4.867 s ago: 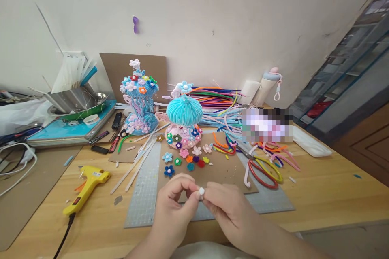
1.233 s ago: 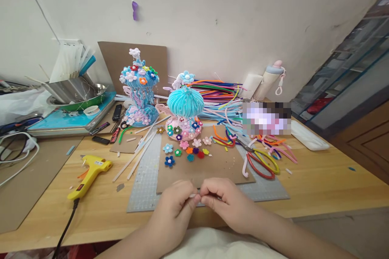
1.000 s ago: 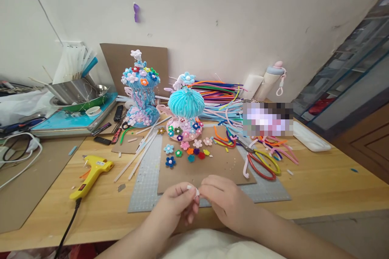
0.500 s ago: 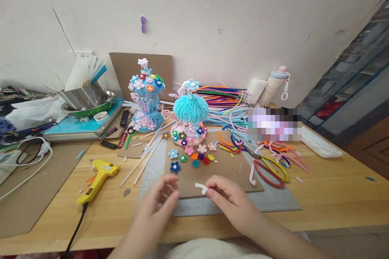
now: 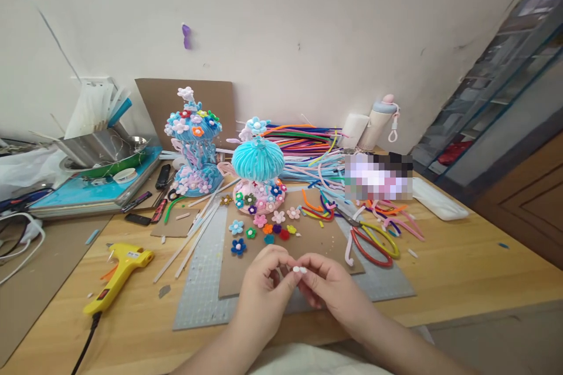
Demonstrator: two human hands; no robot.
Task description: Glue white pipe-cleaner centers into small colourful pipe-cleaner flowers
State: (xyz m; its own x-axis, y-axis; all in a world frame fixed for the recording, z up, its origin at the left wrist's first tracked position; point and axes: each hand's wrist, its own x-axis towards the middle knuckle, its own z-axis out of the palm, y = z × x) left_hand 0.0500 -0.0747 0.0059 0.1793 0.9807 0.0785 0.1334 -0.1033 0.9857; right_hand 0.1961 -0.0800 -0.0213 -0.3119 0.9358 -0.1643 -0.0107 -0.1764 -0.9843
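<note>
A short white pipe cleaner [image 5: 299, 269] is pinched between both sets of fingertips, its curled ends partly showing. My left hand [image 5: 268, 281] closes on it from the left, and my right hand [image 5: 328, 281] grips it from the right, the fingers almost touching. Both hands are over the near edge of a cardboard sheet [image 5: 316, 240]. Just beyond them lie small pipe-cleaner flowers, among them a dark blue flower [image 5: 238, 246] and a light blue flower [image 5: 236, 227]. Behind these stands a turquoise jellyfish-like decoration [image 5: 257, 159] on a pink, flower-covered base [image 5: 259, 202].
A yellow glue gun [image 5: 118, 275] lies at the left, its cord running off the near edge. Scissors [image 5: 373, 237] rest on the right of the grey cutting mat [image 5: 197, 304]. A taller blue decoration [image 5: 193, 140] and a bundle of pipe cleaners [image 5: 303, 143] stand and lie behind.
My left hand has moved right to meet my right hand and now grips the white pipe cleaner too. The pipe cleaner is more bent up, and the camera view has turned slightly right.
</note>
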